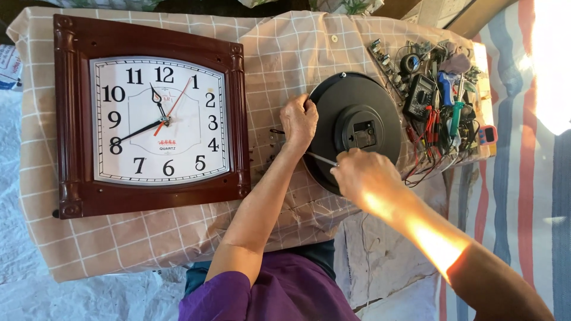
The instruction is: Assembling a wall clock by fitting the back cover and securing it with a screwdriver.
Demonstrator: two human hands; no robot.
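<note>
A round black clock (363, 101) lies face down on a checked cloth (285, 53), its square movement housing showing in the middle. My left hand (299, 119) grips the clock's left rim. My right hand (360, 175) is closed around a thin screwdriver (321, 158), whose metal shaft points left toward the clock's lower left edge.
A rectangular brown-framed wall clock (148, 116) with a white dial lies face up on the left. At the right of the cloth sit a multimeter (420, 95), a circuit board, wires and small tools (452, 113). A striped sheet (523, 178) covers the right side.
</note>
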